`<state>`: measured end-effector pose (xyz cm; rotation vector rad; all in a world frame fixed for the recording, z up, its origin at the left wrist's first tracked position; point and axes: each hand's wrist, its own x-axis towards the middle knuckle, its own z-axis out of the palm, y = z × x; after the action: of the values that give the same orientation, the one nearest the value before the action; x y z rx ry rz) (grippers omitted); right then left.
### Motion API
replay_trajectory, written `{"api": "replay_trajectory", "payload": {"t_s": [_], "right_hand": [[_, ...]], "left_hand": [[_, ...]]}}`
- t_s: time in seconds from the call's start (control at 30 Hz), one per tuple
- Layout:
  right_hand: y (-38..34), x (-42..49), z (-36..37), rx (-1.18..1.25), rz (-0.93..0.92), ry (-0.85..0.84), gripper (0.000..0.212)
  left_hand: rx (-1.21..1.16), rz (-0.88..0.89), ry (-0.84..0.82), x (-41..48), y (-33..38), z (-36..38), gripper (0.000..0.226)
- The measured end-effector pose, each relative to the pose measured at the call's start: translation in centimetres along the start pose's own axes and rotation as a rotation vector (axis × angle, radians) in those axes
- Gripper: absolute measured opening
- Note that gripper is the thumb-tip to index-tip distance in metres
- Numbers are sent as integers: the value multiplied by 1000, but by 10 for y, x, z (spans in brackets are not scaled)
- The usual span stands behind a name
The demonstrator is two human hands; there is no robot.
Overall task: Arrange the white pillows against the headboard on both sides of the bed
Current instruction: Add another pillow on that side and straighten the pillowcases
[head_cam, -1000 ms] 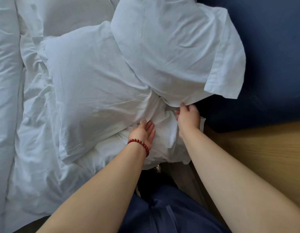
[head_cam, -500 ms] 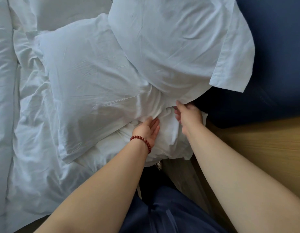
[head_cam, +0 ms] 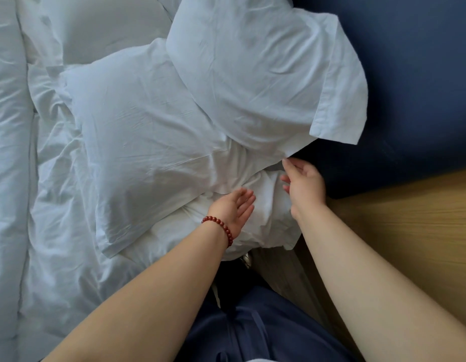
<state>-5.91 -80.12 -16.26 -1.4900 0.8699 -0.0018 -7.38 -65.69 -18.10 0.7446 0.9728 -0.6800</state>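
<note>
Upper pillow (head_cam: 252,74) leans on blue headboard (head_cam: 409,74), loose case flap hanging over it. Second pillow (head_cam: 148,142) lies flat on bed, corner tucked under first. Third pillow (head_cam: 268,220) crumpled beneath both at mattress edge. Rumpled white duvet (head_cam: 30,205) fills bed to left. Wood-toned surface (head_cam: 409,244) below headboard, right. Left hand (head_cam: 234,207), red bead bracelet (head_cam: 221,228) at wrist: fingers straight, palm showing, grasping nothing. Right hand (head_cam: 305,184) released, just below upper pillow's corner. Half second ago both hands dug into folds; now drawn back.
</note>
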Motion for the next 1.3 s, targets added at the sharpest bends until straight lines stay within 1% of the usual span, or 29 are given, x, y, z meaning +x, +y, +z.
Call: {"api": "replay_trajectory", "payload": {"t_s": [0.13,0.4,0.5,0.6,0.73,0.87,0.93,0.97,1.0,1.07,1.13,1.17,1.2,1.23,1.3], "right_hand": [[-23,-26,-2,67,-95,74,4],[-56,-83,15,45,-224,78,12],[-73,-103,27,11,-324,63,15],[-93,-117,41,-48,-426,70,17],[-116,-127,57,-168,-547,108,22],[-134,-125,69,-418,-651,171,31],[-139,-116,70,-600,-674,166,38],[-140,-111,68,-721,-676,172,42],[-140,-105,65,-847,-669,197,45],[-139,-94,56,-1035,-646,298,51],[-138,-82,43,-1089,-669,417,53],[-138,-76,37,-1086,-678,473,52],[-138,-71,34,-1080,-676,522,52],[-139,-66,31,-1083,-672,565,51],[-138,-57,25,-1059,-693,615,49]], "left_hand": [[29,18,-59,-24,18,10,14],[150,49,-197,-71,56,9,17],[218,85,-260,-87,77,5,19],[284,160,-311,-102,104,2,16],[401,306,-392,-123,145,6,18],[598,503,-470,-139,176,27,21],[750,642,-516,-141,186,44,21],[859,743,-539,-140,189,53,20],[1004,875,-561,-137,193,63,20],[1388,1215,-583,-128,200,86,23],[1729,1546,-617,-118,206,114,31],[1867,1656,-644,-113,209,128,37],[2001,1721,-653,-108,210,141,43],[2126,1745,-636,-103,212,155,48],[2310,1749,-585,-91,214,180,55]]}}
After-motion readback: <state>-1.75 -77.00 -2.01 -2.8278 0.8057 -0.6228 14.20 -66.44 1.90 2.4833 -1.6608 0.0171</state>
